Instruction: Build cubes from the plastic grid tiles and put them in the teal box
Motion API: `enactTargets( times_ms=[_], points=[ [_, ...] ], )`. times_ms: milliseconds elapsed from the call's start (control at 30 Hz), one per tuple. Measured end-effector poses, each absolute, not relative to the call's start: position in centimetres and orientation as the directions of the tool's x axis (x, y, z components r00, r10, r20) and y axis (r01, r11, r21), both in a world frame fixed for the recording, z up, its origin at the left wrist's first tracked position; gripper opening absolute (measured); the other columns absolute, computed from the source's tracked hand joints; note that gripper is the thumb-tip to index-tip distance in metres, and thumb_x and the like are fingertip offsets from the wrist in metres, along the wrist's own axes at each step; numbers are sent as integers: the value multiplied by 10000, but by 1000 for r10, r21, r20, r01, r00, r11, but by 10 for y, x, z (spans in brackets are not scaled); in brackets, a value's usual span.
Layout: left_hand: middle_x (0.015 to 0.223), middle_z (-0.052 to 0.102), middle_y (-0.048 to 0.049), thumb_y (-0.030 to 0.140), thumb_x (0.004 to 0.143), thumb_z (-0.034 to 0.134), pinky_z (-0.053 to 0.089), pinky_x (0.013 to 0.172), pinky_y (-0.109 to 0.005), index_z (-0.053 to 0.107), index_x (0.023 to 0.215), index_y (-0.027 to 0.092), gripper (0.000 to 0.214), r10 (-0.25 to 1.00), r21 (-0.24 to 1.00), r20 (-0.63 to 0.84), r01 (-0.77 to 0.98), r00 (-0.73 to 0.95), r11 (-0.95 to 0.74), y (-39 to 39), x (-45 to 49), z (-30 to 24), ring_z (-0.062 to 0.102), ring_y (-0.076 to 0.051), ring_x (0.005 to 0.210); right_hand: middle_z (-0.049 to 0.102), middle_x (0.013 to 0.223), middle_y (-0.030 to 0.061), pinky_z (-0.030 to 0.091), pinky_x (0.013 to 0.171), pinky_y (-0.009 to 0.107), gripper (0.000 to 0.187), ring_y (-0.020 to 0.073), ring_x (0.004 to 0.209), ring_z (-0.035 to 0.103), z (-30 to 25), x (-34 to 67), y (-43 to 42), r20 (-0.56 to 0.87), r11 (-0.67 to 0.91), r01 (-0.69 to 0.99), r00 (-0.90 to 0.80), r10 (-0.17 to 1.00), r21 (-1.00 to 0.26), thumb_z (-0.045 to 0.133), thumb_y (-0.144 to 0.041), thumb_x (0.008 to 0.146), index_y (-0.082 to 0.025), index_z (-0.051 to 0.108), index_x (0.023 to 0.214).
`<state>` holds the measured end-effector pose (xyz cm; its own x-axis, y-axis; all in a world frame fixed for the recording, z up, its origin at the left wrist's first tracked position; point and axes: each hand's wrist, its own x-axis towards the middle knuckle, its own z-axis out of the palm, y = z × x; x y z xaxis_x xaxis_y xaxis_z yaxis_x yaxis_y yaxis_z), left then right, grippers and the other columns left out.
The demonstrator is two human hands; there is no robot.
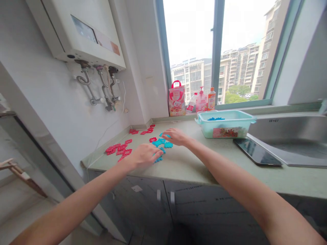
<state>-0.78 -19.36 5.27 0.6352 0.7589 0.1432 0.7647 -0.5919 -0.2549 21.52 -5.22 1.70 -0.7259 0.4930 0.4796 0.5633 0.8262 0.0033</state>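
Several blue plastic building pieces point(158, 143) with notched edges lie on the counter between my hands. My left hand point(144, 154) is low over their near left side. Its thumb is apart from the fingers, and a blue piece point(159, 158) shows just beyond the thumb. My right hand point(175, 136) is at the far right of the group, its fingers bent down on a blue piece that shows at the fingertips. A separate flat blue piece point(168, 145) rests just below that hand. One red piece point(152, 139) lies beside the blue ones.
More red pieces point(112, 149) are spread along the counter's left side, with others point(148, 131) toward the back corner. A light-teal tub point(208, 131) holding blue pieces stands right, near a phone point(258, 152) and a sink point(293, 136). A bag point(177, 100) and bottles point(201, 102) line the window.
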Motion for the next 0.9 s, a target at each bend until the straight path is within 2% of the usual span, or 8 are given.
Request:
enactTargets(
  times_ms=[200, 300, 400, 500, 600, 700, 800, 900],
  points=[
    [1058, 798, -108, 403, 1086, 350, 530, 935, -406, 795, 1099, 255, 470, 775, -262, 354, 851, 523, -455, -95, -6, 64, 713, -274, 1066, 768, 1227, 138, 495, 1046, 418, 380, 270, 1163, 702, 1, 248, -64, 518, 839, 534, -690, 505, -106, 549, -456, 1090, -196, 739, 1290],
    [1109, 808, -72, 376, 1030, 443, 541, 923, -366, 790, 1160, 309, 376, 865, -240, 286, 905, 412, -351, -40, -12, 56, 729, -261, 1083, 738, 1331, 120, 493, 1080, 423, 381, 262, 1218, 685, 4, 231, -78, 521, 873, 477, -722, 456, -102, 589, -455, 1072, -220, 711, 1347],
    [1252, 777, -125, 371, 988, 502, 520, 1014, -418, 772, 1241, 276, 382, 866, -256, 293, 906, 405, -337, -4, -22, 36, 689, -310, 1207, 713, 1401, 97, 477, 1113, 418, 438, 263, 1285, 655, 6, 210, -93, 502, 921, 383, -784, 365, -72, 620, -539, 1041, -250, 711, 1357],
    [1536, 614, -149, 452, 1006, 477, 483, 1093, -482, 584, 1530, 289, 559, 900, -239, 214, 914, 380, -329, 15, -40, 16, 591, -340, 1375, 729, 1387, 65, 441, 1150, 364, 393, 225, 1290, 655, 4, 202, -99, 422, 954, 293, -858, 293, -65, 611, -540, 1048, -262, 748, 1289],
    [1656, 474, -175, 441, 1041, 399, 445, 1116, -583, 446, 1641, 290, 621, 943, -179, 161, 948, 292, -263, 25, -62, 3, 533, -393, 1432, 750, 1350, 59, 417, 1164, 329, 344, 200, 1296, 654, 2, 206, -91, 362, 955, 279, -884, 295, -97, 612, -486, 1064, -243, 758, 1260],
    [1576, 554, -209, 361, 1015, 435, 456, 1078, -607, 532, 1589, 251, 592, 972, -171, 141, 972, 188, -163, 34, -77, 0, 568, -430, 1377, 755, 1339, 56, 414, 1167, 333, 307, 189, 1290, 657, -1, 212, -79, 357, 939, 324, -868, 344, -116, 573, -424, 1092, -238, 762, 1247],
    [1464, 643, -205, 304, 964, 502, 453, 1061, -585, 674, 1446, 229, 518, 933, -236, 238, 947, 271, -215, 33, -75, 6, 601, -431, 1314, 766, 1308, 66, 436, 1151, 371, 287, 208, 1265, 668, -3, 219, -71, 350, 918, 380, -849, 396, -117, 588, -378, 1084, -230, 760, 1259],
    [1385, 706, -142, 452, 983, 516, 473, 1028, -465, 757, 1299, 249, 445, 872, -211, 286, 913, 398, -348, 21, -59, 17, 645, -362, 1241, 766, 1295, 92, 464, 1119, 401, 293, 235, 1236, 678, -5, 229, -65, 356, 887, 448, -815, 458, -116, 651, -351, 1043, -216, 762, 1278]
  ],
)
